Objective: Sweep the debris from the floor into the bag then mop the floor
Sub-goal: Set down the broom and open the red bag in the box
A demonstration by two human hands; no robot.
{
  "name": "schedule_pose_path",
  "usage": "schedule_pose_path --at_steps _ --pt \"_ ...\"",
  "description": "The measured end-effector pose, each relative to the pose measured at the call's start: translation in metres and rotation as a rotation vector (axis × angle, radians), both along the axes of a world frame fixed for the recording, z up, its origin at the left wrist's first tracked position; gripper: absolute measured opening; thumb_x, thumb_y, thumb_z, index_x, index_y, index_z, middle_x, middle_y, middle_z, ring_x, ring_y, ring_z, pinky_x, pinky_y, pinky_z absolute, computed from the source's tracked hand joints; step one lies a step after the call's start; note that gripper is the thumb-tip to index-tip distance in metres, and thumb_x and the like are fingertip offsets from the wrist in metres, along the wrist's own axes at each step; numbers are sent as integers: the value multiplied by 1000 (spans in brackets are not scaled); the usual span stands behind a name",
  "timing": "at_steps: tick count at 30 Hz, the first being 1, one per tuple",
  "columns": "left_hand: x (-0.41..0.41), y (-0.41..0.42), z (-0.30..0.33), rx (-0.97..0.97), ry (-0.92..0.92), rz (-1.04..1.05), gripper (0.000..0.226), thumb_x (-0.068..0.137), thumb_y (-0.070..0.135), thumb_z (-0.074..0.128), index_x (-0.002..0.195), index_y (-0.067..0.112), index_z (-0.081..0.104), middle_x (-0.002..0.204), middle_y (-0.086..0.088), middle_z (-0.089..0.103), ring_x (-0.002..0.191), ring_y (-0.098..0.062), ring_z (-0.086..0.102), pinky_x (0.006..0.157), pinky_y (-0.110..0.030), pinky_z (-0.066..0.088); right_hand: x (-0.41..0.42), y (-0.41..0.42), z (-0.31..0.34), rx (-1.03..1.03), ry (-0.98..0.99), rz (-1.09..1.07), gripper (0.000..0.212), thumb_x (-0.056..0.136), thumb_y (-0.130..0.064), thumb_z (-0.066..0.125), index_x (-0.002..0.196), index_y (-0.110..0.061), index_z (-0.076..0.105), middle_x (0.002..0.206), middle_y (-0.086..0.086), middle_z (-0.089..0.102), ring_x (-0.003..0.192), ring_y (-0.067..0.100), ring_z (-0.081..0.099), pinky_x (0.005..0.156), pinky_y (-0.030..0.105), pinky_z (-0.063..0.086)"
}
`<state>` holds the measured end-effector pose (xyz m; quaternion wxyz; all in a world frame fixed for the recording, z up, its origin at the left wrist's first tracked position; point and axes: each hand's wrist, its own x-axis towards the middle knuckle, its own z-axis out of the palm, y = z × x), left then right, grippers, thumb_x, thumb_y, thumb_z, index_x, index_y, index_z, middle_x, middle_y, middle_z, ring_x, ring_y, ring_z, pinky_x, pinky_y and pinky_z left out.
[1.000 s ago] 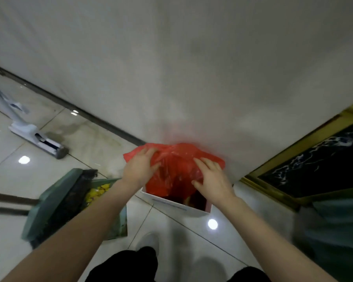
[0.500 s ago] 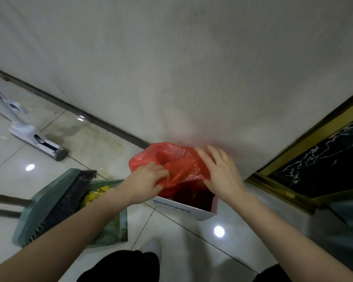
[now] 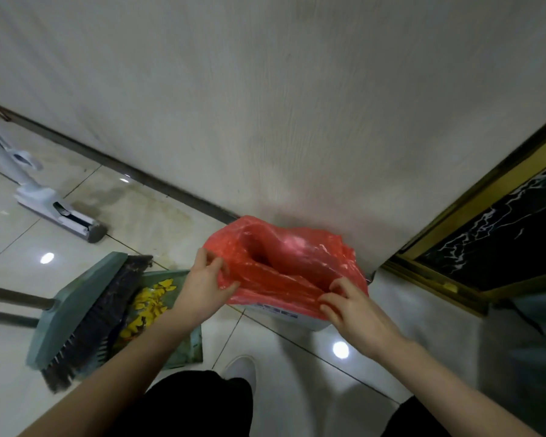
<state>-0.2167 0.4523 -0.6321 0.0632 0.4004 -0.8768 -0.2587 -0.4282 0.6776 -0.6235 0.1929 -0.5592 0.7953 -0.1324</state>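
Tiles (image 3: 145, 216) glossy, stained by wall (image 3: 265, 105) — left hand (image 3: 202, 285) and right hand (image 3: 353, 310) pinch red bag (image 3: 284, 266).

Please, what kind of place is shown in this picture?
Probably an indoor hallway or room in a building: glossy floor tiles, a pale wall with a dark baseboard, and a gold-framed dark marble panel at the right.

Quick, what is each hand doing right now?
Left hand: pinching the left edge of the red bag.
Right hand: fingers curled, gripping the bag's near right edge.
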Motion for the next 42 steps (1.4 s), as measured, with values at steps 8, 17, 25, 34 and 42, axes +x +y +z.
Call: schedule_pose_path --at_steps 8,17,25,34,42 --pt "-7 -24 -2 118 -104 -174 112 62 14 84 150 27 17 140 -2 30 123 -22 42 101 -36 46 -16 -6 -17 44 -184 -348 118 63 -30 89 156 -12 17 156 9 20 140 29 28 116 28 25" --pt "-11 -29 -34 191 43 41 102 66 11 83 148 27 24 124 -2 42 109 -20 53 97 -41 50 -4 -12 -40 -43 -460 -494 153 43 -24 99 156 -27 -5 154 6 16 137 24 31 111 36 35" --pt "-12 -35 -41 482 110 55 100 69 -1 76 147 33 24 119 3 60 105 -17 61 84 -33 56 -26 -12 -48 -146 -803 -379 145 40 -25 101 146 -56 8 141 4 38 131 25 44 98 49 52" --pt "-6 -24 -61 199 -126 146 42 67 10 82 101 12 57 94 -1 53 87 -20 57 76 -31 50 -2 -2 -64 -189 -555 -479 149 45 -32 99 152 -47 -4 143 2 35 131 19 40 104 42 45" --pt "0 -55 -23 51 170 293 30 83 -5 54 98 15 71 106 -4 60 95 -16 60 86 -26 47 -37 -3 -32 -10 -829 -380 120 67 6 85 151 -39 12 125 -14 46 103 8 59 69 15 54"
